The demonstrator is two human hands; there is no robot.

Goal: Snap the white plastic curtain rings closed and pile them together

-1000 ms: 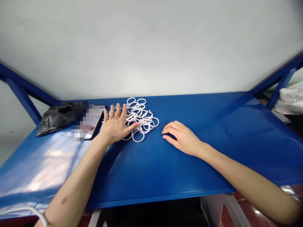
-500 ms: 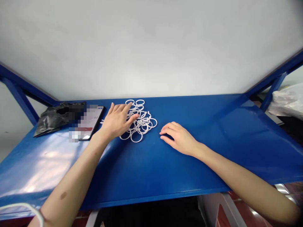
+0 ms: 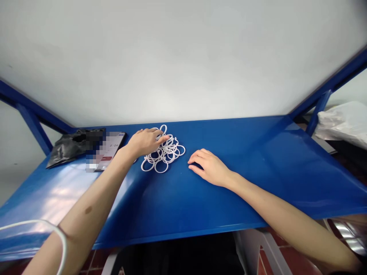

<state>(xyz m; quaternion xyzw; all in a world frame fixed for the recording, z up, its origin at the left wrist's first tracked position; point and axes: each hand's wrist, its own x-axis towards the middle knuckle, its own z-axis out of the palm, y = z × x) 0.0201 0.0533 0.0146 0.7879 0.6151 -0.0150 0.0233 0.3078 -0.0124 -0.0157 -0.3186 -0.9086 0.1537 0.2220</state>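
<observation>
A pile of thin white rings (image 3: pixel 168 152), some with small knobs or clasps, lies on the blue table. My left hand (image 3: pixel 145 142) reaches over its far left part. Its thumb and forefinger are at one white ring (image 3: pixel 163 129), which stands tilted up at the fingertips; the other fingers curl down, their tips partly hidden. To the right of the pile, my right hand (image 3: pixel 209 166) rests on the table, apart from the rings. Its fingers are loosely bent, with a gap between thumb and forefinger and nothing in it.
A phone (image 3: pixel 114 147) with a lit screen lies left of my left hand, beside a black plastic bag (image 3: pixel 67 147). A white cable (image 3: pixel 61 236) crosses my left forearm. Blue frame bars (image 3: pixel 36 128) flank the table (image 3: pixel 243 152). Behind stands a pale wall; a white plastic bag (image 3: pixel 344 122) is at far right.
My left hand has gone from spread fingers above the pile to fingers curled down at its far side. One ring there is now tilted up. My right hand keeps its pose; the view shifted slightly.
</observation>
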